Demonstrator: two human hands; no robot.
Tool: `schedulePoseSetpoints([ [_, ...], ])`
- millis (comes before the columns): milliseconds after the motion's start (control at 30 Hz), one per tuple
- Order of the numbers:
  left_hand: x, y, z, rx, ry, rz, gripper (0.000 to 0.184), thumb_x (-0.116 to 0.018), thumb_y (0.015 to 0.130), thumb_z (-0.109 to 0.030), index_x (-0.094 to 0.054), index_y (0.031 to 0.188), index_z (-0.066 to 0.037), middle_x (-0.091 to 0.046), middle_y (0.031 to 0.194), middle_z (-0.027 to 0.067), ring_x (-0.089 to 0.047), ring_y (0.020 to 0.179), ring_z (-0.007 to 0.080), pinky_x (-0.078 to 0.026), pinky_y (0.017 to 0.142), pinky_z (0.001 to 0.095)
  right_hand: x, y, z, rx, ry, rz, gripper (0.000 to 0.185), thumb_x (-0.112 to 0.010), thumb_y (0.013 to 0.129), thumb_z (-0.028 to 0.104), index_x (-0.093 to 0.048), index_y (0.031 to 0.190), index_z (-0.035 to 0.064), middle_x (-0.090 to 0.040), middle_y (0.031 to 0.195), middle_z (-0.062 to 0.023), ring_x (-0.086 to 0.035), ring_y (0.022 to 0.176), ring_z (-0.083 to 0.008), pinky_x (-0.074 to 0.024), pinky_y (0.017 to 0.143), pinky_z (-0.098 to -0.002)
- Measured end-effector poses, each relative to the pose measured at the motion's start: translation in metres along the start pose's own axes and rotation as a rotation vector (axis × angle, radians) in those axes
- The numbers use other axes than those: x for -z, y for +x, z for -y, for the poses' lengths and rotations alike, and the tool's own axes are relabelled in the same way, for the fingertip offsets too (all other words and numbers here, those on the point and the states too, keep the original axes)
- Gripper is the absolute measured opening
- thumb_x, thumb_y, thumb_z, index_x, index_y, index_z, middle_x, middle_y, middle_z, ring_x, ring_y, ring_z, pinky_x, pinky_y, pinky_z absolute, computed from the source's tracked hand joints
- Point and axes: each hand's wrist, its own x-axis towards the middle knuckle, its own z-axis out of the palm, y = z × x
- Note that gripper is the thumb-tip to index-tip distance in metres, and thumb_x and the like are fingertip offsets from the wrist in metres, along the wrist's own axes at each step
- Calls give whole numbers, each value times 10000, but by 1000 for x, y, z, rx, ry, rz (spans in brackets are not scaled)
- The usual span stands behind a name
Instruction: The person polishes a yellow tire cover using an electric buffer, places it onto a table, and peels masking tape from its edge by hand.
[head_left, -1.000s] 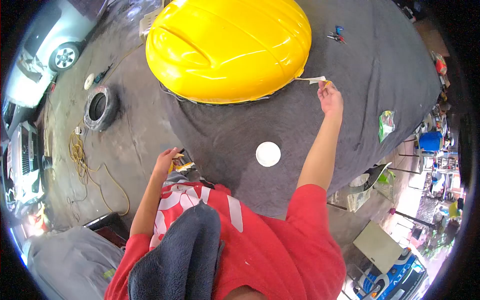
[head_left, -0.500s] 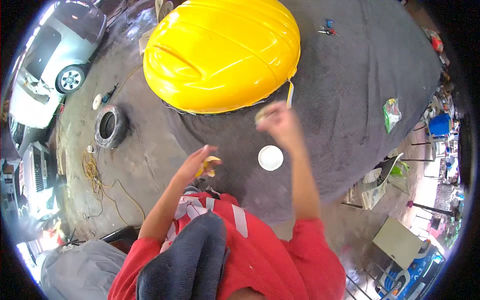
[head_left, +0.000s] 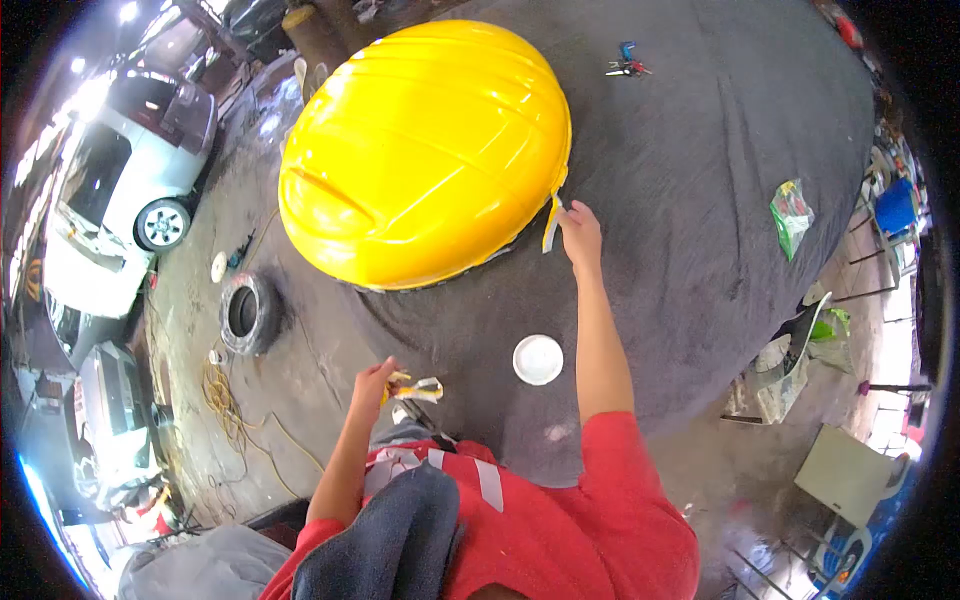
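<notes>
A large, glossy yellow domed shell [head_left: 430,150] rests rounded side up on a dark grey cloth [head_left: 670,230] spread over a broad surface. From its near right rim hangs a narrow white-and-yellow strip [head_left: 551,230], probably masking tape. The right hand [head_left: 582,238] reaches to the upper part of this strip, fingertips drawn close against it; whether they actually pinch it cannot be told. The left hand [head_left: 371,385], just in front of the torso, has its fingers closed on crumpled white-and-yellow strips [head_left: 422,390], whose loose ends project to the right.

Handling, as judged: the strip is light, limp and apt to tear or cling to the skin, best taken flat between thumb and forefinger near its attached end. The shell looks stiff, thin for its breadth and slippery; opposite points on the rim offer the surest hold, its polished face being liable to scratches.

On the cloth lie a shallow white round dish or lid [head_left: 538,359], a small cluster of blue and red items [head_left: 628,68] and a green-and-clear plastic packet [head_left: 791,220]. Beyond, on the stained floor, are a worn black tyre [head_left: 268,316] and a tangled yellow cable [head_left: 218,395], with a pale vehicle [head_left: 172,130] farther off.
</notes>
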Motion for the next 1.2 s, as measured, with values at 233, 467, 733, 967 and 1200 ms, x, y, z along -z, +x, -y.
schedulePoseSetpoints([
  [233, -21, -5, -11, 13, 92, 23, 349, -587, 904, -297, -652, 965, 40, -639, 803, 84, -592, 662, 127, -480, 564, 224, -3, 42, 9, -318, 158, 126, 238, -685, 773, 206, -663, 709, -22, -626, 648, -67, -588, 562, -143, -462, 517, -265],
  [467, -20, -13, -14, 15, 85, -26, 319, -582, 907, -277, -659, 1000, 18, -619, 811, 59, -595, 685, 129, -502, 597, 221, 24, 92, 29, -359, 345, 174, 188, -644, 744, 164, -643, 661, -5, -606, 622, -87, -537, 528, -154, -389, 479, -287],
  [733, -20, -3, -8, 56, 94, -24, 319, -551, 925, -278, -636, 1029, 11, -634, 878, 72, -617, 784, 157, -513, 657, 256, 81, 161, 74, -253, 446, -30, 143, -642, 742, 168, -651, 754, 25, -644, 708, -75, -609, 624, -175, -418, 503, -301],
  [967, -16, 2, -5, 59, 83, -32, 309, -588, 904, -260, -646, 1020, 20, -630, 863, 70, -612, 749, 146, -524, 645, 247, 49, 110, 50, 326, -451, 264, 350, -672, 731, 28, -587, 1062, 107, -641, 859, -102, -638, 857, -282, -494, 739, -408],
  [1200, -15, -2, -2, 81, 103, -82, 313, -603, 893, -269, -654, 998, 21, -638, 884, 85, -620, 784, 157, -540, 687, 257, 24, 85, 16, 421, -162, 291, 221, -654, 771, 13, -623, 988, 35, -619, 886, -99, -635, 828, -271, -495, 760, -373],
])
